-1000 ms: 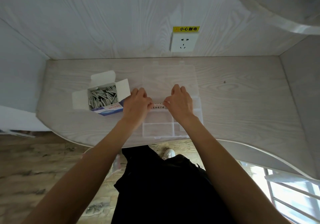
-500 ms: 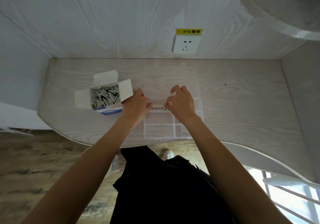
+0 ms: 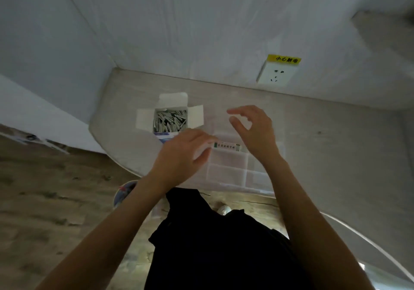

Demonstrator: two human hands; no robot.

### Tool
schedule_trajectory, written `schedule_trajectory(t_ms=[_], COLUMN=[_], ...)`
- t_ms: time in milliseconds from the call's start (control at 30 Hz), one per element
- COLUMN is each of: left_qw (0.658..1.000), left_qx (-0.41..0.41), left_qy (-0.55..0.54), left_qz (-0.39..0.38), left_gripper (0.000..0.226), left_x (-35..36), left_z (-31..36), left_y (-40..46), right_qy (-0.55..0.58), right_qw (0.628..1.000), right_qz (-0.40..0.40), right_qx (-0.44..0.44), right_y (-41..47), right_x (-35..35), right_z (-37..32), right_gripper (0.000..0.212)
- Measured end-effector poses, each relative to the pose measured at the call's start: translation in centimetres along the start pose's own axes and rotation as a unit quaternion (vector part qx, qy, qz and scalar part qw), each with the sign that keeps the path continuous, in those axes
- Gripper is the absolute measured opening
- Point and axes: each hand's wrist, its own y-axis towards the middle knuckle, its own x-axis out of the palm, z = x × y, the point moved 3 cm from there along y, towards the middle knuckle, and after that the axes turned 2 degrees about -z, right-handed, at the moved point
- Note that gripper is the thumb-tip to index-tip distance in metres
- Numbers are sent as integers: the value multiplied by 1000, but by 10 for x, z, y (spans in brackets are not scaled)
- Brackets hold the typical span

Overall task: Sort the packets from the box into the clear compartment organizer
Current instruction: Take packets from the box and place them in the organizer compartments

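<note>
Left grip (image 3: pixel 179 153) loose-fingered, holding nothing, its fingertips at the end of a packet (image 3: pixel 226 145) lying in the organizer (image 3: pixel 226 173); right grip (image 3: pixel 253 128) spread, empty, above it; box (image 3: pixel 170 121) beyond left grip

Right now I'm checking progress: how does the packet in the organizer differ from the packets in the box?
The packet in the organizer lies alone and flat across a compartment of the clear organizer, its green print showing. The packets in the box are many, crammed together on edge, their print unreadable. The single one is already sorted; the others are not. Both hands hover, holding nothing. All look like slim pale packets.
</note>
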Motion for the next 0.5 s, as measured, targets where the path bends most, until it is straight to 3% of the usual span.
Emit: schedule_trajectory(t_ms=[67, 100, 233, 333, 500], left_qw=[995, 991, 967, 959, 953], left_qx=[-59, -99, -212, -224, -251], left_qy=[49, 72, 109, 112, 140], left_qz=[64, 56, -92, -131, -98], left_gripper=[36, 50, 95, 95, 85], left_x=[-15, -19, -14, -5, -2], left_z=[-31, -50, -104, -116, -124], left_y=[-2, -4, -4, 1, 9], right_qy=[-39, -62, -216, -316, -295], right_qw=[998, 994, 960, 922, 932], right_qz=[-19, -32, -128, -176, -130], right_qx=[-52, -82, -126, -137, -168], right_y=[18, 27, 47, 59, 74], right_x=[20, 33, 83, 102, 116], right_z=[-21, -31, -54, -60, -68], right_gripper=[16, 16, 23, 35, 15])
